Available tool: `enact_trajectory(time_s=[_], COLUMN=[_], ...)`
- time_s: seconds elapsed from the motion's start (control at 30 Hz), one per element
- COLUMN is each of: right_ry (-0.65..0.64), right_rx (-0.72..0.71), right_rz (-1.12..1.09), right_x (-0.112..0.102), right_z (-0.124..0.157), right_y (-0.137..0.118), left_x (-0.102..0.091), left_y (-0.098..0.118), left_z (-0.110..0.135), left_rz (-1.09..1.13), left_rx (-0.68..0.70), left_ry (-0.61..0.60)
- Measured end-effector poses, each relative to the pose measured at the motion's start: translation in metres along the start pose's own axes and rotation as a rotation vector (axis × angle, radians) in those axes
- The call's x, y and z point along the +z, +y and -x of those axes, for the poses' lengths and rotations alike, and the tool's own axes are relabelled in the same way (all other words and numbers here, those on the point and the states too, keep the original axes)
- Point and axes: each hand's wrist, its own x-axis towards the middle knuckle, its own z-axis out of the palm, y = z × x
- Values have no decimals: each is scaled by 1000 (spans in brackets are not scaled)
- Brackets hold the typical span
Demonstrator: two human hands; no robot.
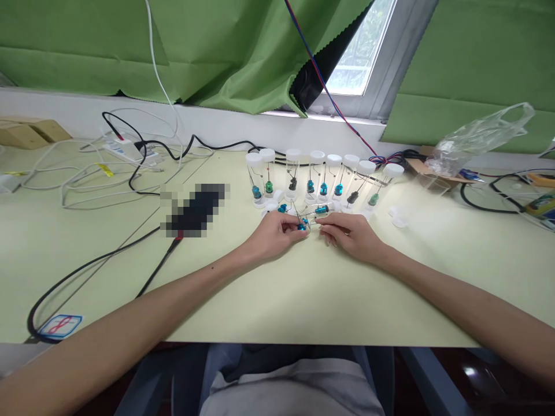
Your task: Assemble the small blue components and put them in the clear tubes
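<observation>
blue part (302, 227) is sitting in front of tubes (293, 171); left hand (277, 234) is clamping it between thumb and forefinger; right hand (353, 236) is facing it, fingers curling, cannot tell if gripping; forearms (433, 286) are angling inward.

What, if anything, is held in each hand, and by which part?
The left hand pinches a small blue piece by its body, between thumb and fingertips; whether the right hand holds anything cannot be told.
</observation>
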Motion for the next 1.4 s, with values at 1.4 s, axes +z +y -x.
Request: enact_trajectory(time_s=[1.4], right_ry=[-89], right_rx=[681], right_rz=[-923], right_x=[-2], right_z=[-9], right_y=[-7], left_x=[5], left_y=[0], left_z=[3], left_rz=[-278], left_rx=[176], left_ry=[215])
